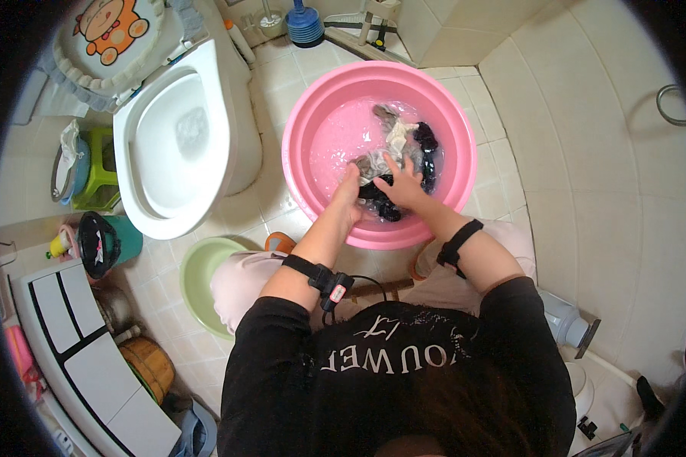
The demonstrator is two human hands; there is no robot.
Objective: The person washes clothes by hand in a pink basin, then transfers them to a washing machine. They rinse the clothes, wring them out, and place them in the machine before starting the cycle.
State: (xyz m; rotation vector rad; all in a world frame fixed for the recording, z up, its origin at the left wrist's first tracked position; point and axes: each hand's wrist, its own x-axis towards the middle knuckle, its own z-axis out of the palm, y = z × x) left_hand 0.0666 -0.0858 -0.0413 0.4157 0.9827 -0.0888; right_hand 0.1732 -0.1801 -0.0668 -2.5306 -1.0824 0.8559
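Note:
A round pink plastic basin point(380, 242) stands on the tiled floor before me, with shallow water in it. Wet laundry lies in the water: black cloth point(376, 190), more dark cloth point(426, 137) along the right, and white and grey pieces point(399, 136). My left hand point(349, 191) is inside the basin at the laundry's left edge, thumb side up beside the black cloth. Its lower fingers are hidden, so a grip cannot be made out. Fingers spread, my right hand point(403, 184) rests over the grey and black pieces, holding nothing visible.
To the left is a white toilet point(174, 214) with its lid raised. A pale green basin point(197, 291) sits by my left knee, near a lined green bin point(127, 235). A blue plunger point(304, 25) stands at the back. A tiled wall point(583, 114) bounds the right.

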